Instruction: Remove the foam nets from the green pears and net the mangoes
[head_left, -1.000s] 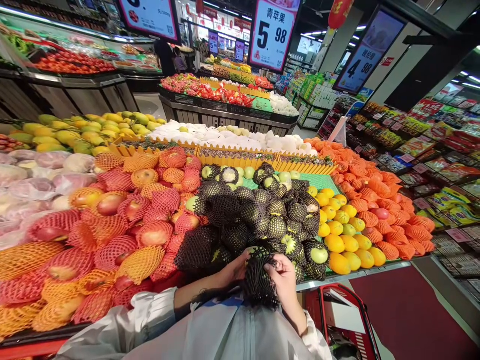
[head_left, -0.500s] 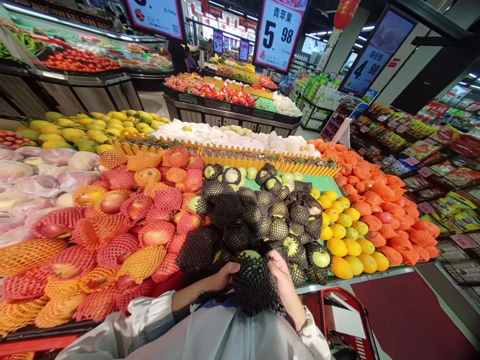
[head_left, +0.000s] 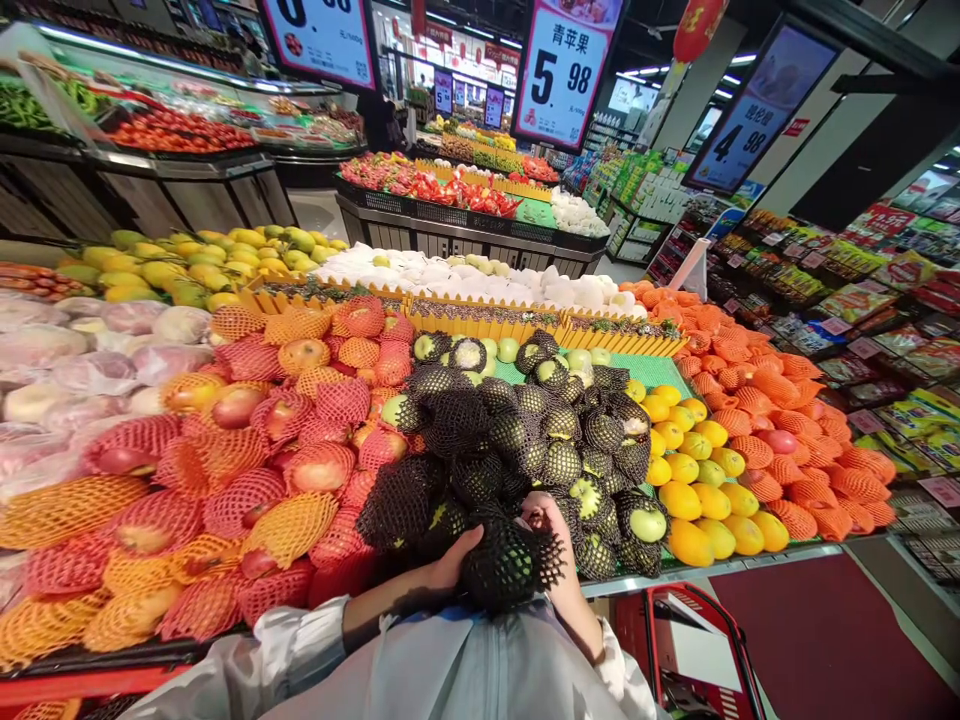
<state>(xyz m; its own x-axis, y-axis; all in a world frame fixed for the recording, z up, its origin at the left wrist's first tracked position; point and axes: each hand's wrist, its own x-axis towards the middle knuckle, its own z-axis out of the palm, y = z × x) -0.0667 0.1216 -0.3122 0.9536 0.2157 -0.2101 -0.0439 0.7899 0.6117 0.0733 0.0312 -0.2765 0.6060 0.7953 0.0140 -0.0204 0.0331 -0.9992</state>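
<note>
Though near the counter edge [head_left: 637, 580], netted apple [head_left: 499, 568] between 2 hands [head_left: 452, 563] [head_left: 555, 522]

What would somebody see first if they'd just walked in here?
Probably the big heap of round fruit in pinkish-red and orange foam nets, filling the left foreground. Overhead, slightly right of centre, a bright rectangular price screen shows 5.98. At bottom centre, a bare left hand and right hand hold a round green fruit in black mesh netting.
</note>
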